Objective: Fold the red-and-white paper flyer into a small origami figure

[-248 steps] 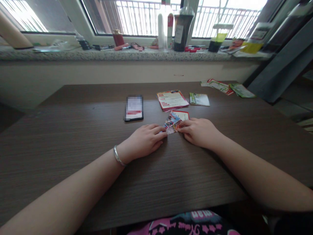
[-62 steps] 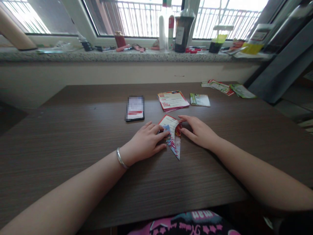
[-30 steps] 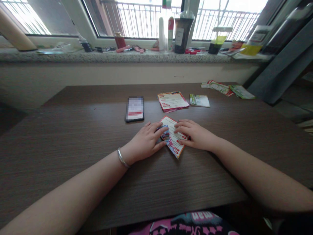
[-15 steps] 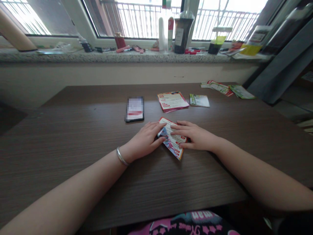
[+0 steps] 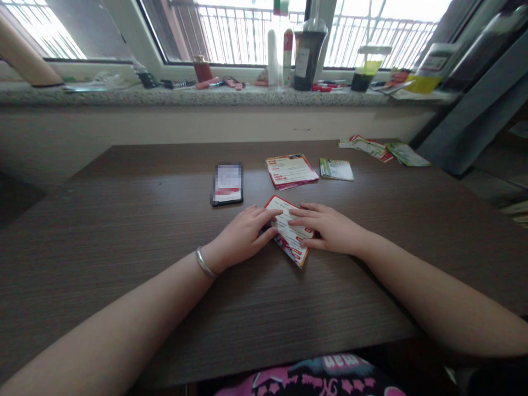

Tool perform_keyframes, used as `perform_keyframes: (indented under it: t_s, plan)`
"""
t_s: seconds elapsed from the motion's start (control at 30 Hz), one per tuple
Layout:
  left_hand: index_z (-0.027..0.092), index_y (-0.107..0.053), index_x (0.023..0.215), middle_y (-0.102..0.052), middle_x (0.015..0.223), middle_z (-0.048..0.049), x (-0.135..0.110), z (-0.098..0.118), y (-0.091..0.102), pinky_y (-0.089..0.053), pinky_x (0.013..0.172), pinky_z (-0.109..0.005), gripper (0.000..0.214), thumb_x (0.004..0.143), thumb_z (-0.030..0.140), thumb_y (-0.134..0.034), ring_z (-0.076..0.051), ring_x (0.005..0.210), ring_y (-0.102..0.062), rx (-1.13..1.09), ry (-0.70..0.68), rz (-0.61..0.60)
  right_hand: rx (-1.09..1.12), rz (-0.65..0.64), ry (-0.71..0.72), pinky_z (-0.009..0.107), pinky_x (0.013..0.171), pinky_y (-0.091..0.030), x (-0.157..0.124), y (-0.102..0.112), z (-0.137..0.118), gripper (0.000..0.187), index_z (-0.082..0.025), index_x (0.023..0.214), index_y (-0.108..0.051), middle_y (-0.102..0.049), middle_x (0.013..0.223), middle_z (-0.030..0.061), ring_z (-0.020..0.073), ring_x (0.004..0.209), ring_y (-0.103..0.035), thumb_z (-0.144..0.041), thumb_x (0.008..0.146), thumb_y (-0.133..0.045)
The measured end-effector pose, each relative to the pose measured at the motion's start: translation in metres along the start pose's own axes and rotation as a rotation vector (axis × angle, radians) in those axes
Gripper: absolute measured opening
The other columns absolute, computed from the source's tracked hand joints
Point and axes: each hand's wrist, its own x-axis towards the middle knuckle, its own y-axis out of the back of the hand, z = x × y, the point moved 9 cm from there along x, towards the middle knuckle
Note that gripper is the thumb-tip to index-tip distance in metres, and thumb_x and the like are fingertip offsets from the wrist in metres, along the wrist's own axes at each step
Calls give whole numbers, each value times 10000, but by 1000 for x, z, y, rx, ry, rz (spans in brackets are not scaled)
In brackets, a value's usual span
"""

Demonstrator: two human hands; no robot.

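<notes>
Folding seems to me partly done: the leaflet (image 5: 293, 248) already lies as a narrow folded shape on the table (image 5: 124, 231), and the flaps are only being pressed flat. I see the left hand (image 5: 241, 236) opened out, palm down, fingers on the paper's left edge, gripping nothing. The leaflet is at 3 o'clock from it. The right hand (image 5: 330, 228), also spread flat and pressing, has it at 9 o'clock. The phone (image 5: 226, 184) lies apart, at 11 o'clock from the leaflet.
</notes>
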Motion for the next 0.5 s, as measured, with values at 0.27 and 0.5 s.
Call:
perform_keyframes:
  t_s: [0.27,0.5]
  plan:
    - [247,-640,1168,-650,1179,-43,-1,3,6,-319,1057,-476,324,987,311,-380,-207,1080,-567,55,-71,36,-57,46,-67,516,1048,-404,-1,3,7,477,-281,1313,-567,-466,1461,33,309,1335,-410,-478,880,-559]
    - [285,-661,1148,-661,1174,-34,-3,3,2,-329,1005,-471,295,957,335,-442,-234,1065,-549,190,-93,28,-119,73,-109,505,1048,-411,-1,6,10,453,-253,1295,-592,-508,1424,63,305,1294,-457,-471,904,-515]
